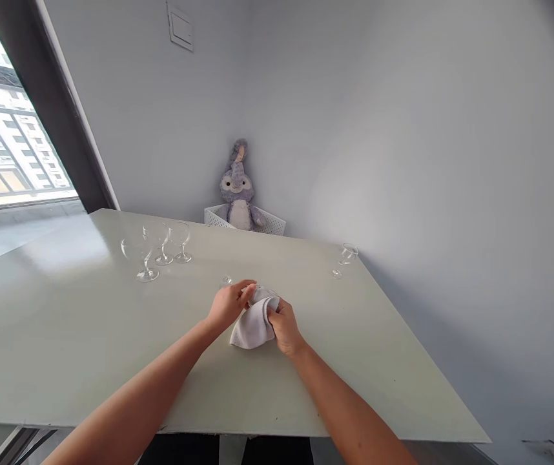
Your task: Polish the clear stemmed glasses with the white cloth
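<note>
Near the middle of the table, my left hand [231, 303] is closed around a clear glass [226, 281], whose one end sticks out past the fingers at the left. A whitish cloth [254, 325] hangs from my right hand [285, 325], its fingers wrapped round it. The cloth lies against the glass's other end [263, 292], between the two hands. Much of the glass is hidden by the fingers and the cloth.
Several stemmed glasses stand at the left on the pale table [88, 336], among them a front one [147, 275]. Another glass [348, 254] stands at the right edge. Behind the table, a purple plush toy [239, 213] sits in a white basket [274, 224] by the wall.
</note>
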Tool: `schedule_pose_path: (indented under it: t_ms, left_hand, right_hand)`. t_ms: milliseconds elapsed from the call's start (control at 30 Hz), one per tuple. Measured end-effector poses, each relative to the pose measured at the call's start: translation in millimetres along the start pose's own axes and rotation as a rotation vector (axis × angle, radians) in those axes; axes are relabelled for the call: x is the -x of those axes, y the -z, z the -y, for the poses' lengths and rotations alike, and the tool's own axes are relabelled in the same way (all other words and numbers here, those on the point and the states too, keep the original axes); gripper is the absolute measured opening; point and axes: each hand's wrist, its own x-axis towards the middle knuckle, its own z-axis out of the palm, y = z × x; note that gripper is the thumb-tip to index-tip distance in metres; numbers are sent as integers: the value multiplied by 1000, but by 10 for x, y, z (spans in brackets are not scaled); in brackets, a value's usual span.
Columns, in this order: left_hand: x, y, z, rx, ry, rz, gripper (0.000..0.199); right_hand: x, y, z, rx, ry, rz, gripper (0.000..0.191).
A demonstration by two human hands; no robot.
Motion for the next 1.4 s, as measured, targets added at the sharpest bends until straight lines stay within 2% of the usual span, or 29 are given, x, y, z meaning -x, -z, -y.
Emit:
schedule_pose_path:
  t_ms: [67, 167, 267, 333, 400, 533, 600, 667, 767, 833, 900, 967, 1033, 1133, 1200, 1300, 1400]
  left_hand:
    - [17, -47, -10, 19, -56, -2, 43]
    - [46, -91, -45, 206, -160, 56, 41]
    - [48, -79, -57, 291, -124, 118, 42]
    - [29, -55, -40, 272, -67, 107, 44]
    - [3, -38, -10, 247, -27, 91, 45]
    - [-37, -56, 43, 195, 25, 65, 52]
    - [-46, -78, 59, 182, 68, 47, 55]
    - [-46, -89, 68, 212, 96, 62, 57]
    - [-25, -55, 61, 210, 56, 71, 53]
    - [-5, -2, 44, 57, -64, -43, 45]
    - [3, 60, 26, -159, -266, -180, 38]
    - [-9, 111, 26, -325, -466, -217, 34]
    - [-41, 141, 55, -422, -576, -140, 33]
    - [-95, 150, 141, -486, -577, 4, 27]
    - [-116, 138, 192, -486, -534, 73, 26]
    - [-106, 95, 213, -472, -444, 122, 33]
    - [-74, 47, 190, -477, -369, 131, 37]
  right_hand:
    - [-23, 0, -8, -14, 5, -39, 19]
    - [-61, 41, -11, -102, -75, -31, 23]
    - [-45, 62, -12, -55, -64, 14, 30]
    - [-5, 45, -36, 115, 29, 48, 30]
    - [33, 19, -94, 396, 171, 71, 34]
    - [33, 27, -235, 983, 560, 108, 44]
    - [1, 71, -250, 1147, 702, 173, 45]
    - [-33, 127, -215, 1206, 756, 236, 47]
    - [-85, 227, -124, 1106, 718, 182, 43]
    - [-120, 302, -69, 978, 622, 57, 38]
    - [-151, 370, -25, 874, 518, -41, 34]
    - [-168, 409, 12, 835, 452, -48, 30]
    - [-164, 408, 52, 841, 434, 33, 27]
    - [-123, 360, 138, 825, 415, 209, 27]
    - [-89, 331, 220, 769, 335, 269, 26]
    - [-60, 323, 365, 614, 208, 270, 25]
    - [-71, 368, 480, 441, 193, 237, 26]
